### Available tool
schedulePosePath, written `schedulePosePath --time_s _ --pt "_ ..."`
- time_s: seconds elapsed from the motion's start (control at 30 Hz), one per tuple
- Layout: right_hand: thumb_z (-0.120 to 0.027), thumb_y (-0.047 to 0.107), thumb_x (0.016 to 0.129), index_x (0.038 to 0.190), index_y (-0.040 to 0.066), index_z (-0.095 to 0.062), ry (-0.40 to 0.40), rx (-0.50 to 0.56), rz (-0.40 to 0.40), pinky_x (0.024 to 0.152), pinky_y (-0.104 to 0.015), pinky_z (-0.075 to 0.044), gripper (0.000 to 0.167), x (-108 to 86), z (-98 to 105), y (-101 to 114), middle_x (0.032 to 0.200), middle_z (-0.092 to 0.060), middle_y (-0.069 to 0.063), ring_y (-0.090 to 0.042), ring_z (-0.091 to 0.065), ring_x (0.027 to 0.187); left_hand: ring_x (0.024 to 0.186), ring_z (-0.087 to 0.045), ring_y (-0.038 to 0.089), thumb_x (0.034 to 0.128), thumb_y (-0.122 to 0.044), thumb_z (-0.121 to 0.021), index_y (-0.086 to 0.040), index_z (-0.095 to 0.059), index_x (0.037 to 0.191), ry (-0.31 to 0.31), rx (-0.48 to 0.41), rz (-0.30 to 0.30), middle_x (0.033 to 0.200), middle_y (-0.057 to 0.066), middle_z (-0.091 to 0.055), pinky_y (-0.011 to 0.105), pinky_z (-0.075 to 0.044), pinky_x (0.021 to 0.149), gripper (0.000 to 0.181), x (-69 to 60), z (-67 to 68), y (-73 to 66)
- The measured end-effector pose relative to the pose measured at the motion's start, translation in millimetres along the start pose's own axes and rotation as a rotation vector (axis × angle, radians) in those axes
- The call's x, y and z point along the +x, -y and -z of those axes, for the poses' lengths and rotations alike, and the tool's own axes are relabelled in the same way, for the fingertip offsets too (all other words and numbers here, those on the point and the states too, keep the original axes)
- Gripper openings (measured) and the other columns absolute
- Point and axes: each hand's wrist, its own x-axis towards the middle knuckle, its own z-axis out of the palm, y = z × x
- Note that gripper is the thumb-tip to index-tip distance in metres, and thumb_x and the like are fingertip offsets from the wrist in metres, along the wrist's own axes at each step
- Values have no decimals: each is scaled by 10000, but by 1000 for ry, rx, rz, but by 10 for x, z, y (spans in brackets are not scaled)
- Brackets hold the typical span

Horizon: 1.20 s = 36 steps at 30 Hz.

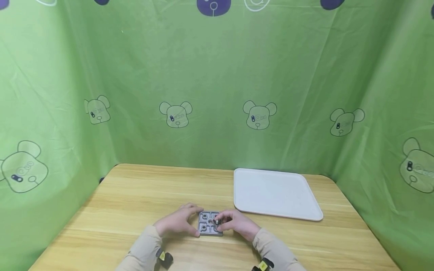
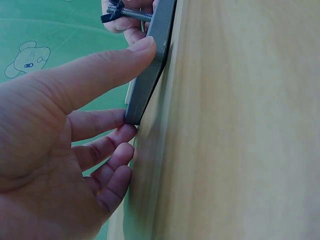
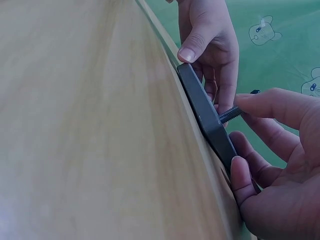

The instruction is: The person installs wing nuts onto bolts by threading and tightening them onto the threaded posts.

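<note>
A grey square metal plate (image 1: 211, 234) with round holes lies flat on the table. From it a threaded wing screw (image 2: 131, 13) with a black winged head stands up. My left hand (image 1: 178, 221) grips the plate's left side, its thumb on the near edge and fingers at the far corner. At the plate's right side, my right hand (image 1: 238, 224) has its fingers around the screw's head. In the right wrist view, the right index finger (image 3: 265, 102) touches the screw's top while the thumb (image 3: 241, 175) lies against the plate's edge. Fingers partly hide the screw head.
A white rectangular tray (image 1: 276, 194) lies behind and to the right of the plate on the wooden table (image 1: 152, 188). Green curtains (image 1: 217, 143) with bear-head prints enclose the table at the back and sides.
</note>
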Motion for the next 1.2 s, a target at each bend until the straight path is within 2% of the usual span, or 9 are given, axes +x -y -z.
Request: schedulePosePath --time_s 0.8,1.2 --pt "-708 31 749 1046 -74 -626 25 28 2 837 -298 -364 325 -13 6 32 906 -576 6 -176 -505 900 1363 -372 384 701 -312 -831 -71 -456 1431 2 -1 0 1466 152 -435 643 -300 1133 855 5 -2 0" --pt "-716 67 766 985 -27 -619 22 33 -1 831 -298 -366 257 1 8 6 876 -571 25 -161 -517 880 1370 -365 391 704 -317 -828 -71 -448 1437 3 -4 3 1480 161 -420 650 -302 1129 862 6 -1 10"
